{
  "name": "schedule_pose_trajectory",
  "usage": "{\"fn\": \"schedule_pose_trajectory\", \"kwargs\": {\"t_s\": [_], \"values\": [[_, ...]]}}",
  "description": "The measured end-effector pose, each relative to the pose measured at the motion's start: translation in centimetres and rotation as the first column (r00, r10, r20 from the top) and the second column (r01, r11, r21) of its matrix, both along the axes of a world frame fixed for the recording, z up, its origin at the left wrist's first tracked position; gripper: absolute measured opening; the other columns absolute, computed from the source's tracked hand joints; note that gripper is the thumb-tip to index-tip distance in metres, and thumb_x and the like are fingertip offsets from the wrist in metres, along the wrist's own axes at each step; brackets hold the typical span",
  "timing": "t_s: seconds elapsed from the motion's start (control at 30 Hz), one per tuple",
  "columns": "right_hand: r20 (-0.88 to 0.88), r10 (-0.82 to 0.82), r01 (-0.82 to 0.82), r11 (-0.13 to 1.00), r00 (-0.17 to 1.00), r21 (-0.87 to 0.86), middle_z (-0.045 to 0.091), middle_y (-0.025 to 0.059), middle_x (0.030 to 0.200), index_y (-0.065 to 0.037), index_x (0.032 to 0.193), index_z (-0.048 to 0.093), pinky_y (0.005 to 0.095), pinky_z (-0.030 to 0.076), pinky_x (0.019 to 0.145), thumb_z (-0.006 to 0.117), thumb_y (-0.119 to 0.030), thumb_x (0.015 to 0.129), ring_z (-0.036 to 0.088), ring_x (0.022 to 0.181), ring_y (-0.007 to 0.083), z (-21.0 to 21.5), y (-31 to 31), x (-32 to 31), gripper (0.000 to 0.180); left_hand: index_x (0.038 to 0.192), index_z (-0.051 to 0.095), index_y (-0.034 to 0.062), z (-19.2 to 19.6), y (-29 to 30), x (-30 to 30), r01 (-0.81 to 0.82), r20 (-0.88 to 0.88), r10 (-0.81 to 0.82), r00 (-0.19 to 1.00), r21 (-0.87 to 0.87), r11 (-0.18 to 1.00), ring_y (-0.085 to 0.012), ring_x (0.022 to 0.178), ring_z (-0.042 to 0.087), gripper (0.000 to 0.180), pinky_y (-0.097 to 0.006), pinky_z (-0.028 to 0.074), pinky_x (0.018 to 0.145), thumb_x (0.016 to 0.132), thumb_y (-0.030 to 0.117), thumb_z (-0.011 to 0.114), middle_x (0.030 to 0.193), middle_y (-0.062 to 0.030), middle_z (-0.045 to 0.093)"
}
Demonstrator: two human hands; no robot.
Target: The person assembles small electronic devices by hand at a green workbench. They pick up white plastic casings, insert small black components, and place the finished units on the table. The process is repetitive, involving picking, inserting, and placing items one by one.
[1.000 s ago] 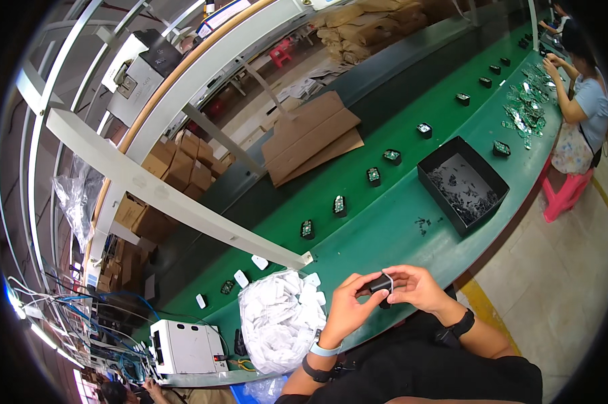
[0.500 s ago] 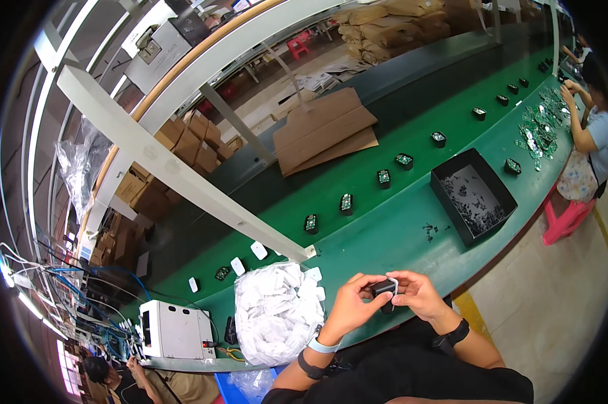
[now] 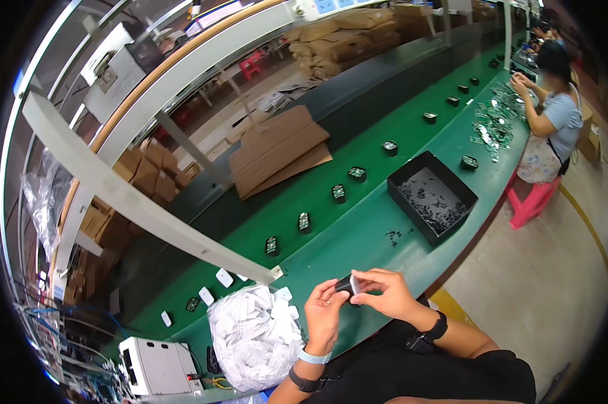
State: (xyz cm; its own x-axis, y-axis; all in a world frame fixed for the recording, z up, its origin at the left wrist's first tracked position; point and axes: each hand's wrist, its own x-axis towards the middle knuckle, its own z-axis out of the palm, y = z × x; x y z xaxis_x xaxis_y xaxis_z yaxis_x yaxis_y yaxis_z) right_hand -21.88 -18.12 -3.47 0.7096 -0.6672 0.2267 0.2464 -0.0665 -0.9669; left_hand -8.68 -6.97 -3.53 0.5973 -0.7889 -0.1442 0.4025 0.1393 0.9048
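Between my two hands, over the near edge of the green bench, is a small black plastic housing point(image 3: 344, 285) with a white cover point(image 3: 355, 285) against its right side. My left hand point(image 3: 323, 311) grips the black part with fingers and thumb. On the other side, my right hand point(image 3: 384, 293) pinches the white cover; whether the cover sits fully flush cannot be made out. Close to my left wrist stands a clear plastic bag full of white covers point(image 3: 253, 340). A few loose white covers point(image 3: 206, 296) lie beyond it.
Black housings with green circuit boards point(image 3: 304, 222) line the green strip. A black box point(image 3: 409, 171) of small black parts stands right, near a pile of circuit boards point(image 3: 495, 124) and a seated co-worker point(image 3: 559, 121). A white post point(image 3: 149, 209), flat cardboard point(image 3: 280, 151) and white machine point(image 3: 157, 367) are left.
The view has swung right, so the bench things appear further left. In my hands the housing has turned, and its white cover now shows clearly under the right fingers.
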Motion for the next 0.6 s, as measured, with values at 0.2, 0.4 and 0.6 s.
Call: {"fn": "schedule_pose_trajectory", "kwargs": {"t_s": [0.2, 0.4, 0.6], "values": [[-0.037, -0.283, 0.219, 0.811, 0.958, -0.542, 0.069, 0.0115, 0.108, -0.003, 0.116, 0.070, 0.0328, 0.057, 0.078, 0.083, -0.007, 0.076, 0.069, 0.089, 0.0214, -0.2, 0.0, 0.8, 0.042, 0.130, 0.055, -0.0061, 1.0, -1.0, -1.3, 0.028, 0.152, -0.037, 0.988, 0.062, 0.998, -0.0176, 0.103, 0.065, 0.039, -0.028, 0.055, 0.088, 0.093, -0.001, 0.065, 0.116, -0.0161, 0.066], [-0.017, -0.243, 0.209, 0.865, 0.970, -0.455, 0.069, 0.0127, 0.110, -0.003, 0.114, 0.069, 0.0329, 0.058, 0.078, 0.078, -0.003, 0.079, 0.069, 0.095, 0.0215, 1.1, 1.5, 1.3, 0.035, 0.133, 0.048, -0.0042, 0.4, 0.2, 0.5, 0.057, 0.235, -0.059, 0.970, 0.016, 0.998, -0.0168, 0.107, 0.063, 0.040, -0.029, 0.052, 0.091, 0.096, 0.001, 0.062, 0.122, -0.0146, 0.064], [-0.120, 0.114, -0.116, 0.993, 0.986, -0.015, 0.065, 0.0094, 0.116, -0.005, 0.123, 0.066, 0.0307, 0.059, 0.079, 0.076, 0.000, 0.081, 0.066, 0.098, 0.0179, 2.7, 0.9, 1.4, 0.044, 0.135, 0.047, -0.0031, 0.8, 2.5, 2.0, 0.206, 0.300, -0.199, 0.933, 0.008, 0.979, -0.0153, 0.109, 0.062, 0.040, -0.028, 0.050, 0.093, 0.098, 0.002, 0.059, 0.121, -0.0126, 0.063]]}}
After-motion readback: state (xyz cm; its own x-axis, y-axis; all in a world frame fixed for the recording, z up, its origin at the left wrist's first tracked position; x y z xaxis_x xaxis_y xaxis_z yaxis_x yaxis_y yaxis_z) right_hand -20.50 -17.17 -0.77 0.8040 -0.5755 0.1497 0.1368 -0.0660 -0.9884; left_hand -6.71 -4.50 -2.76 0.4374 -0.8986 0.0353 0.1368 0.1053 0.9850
